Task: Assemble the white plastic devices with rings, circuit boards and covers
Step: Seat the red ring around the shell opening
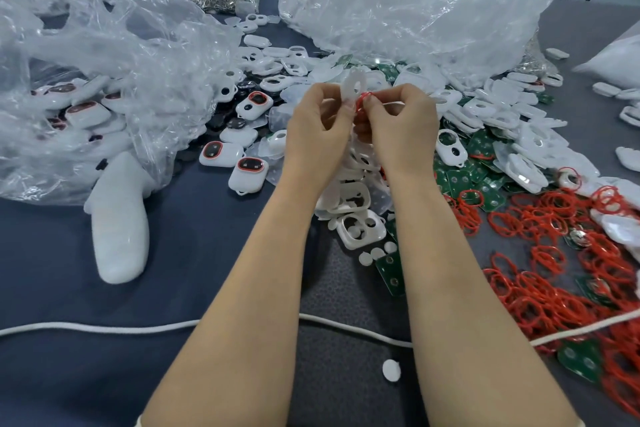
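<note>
Both my hands meet above the middle of the blue tabletop (52, 270): my left hand (318, 125) grips a white cover (354, 87), my right hand (401, 125) pinches a red ring (362, 102) at its lower edge. Clear plastic bags (104, 62) slump along the left and far edges. Green circuit boards (457, 177) and loose red rings (554, 270) heap toward the right edge. A white cord (104, 328) crosses the near side.

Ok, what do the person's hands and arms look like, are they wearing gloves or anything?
No gloves. The left hand and right hand are bare, with no rings showing and no watch or band at either wrist. Both forearms are bare as well. A pale edge at the bottom of the picture, by the left elbow, may be a short sleeve.
</note>
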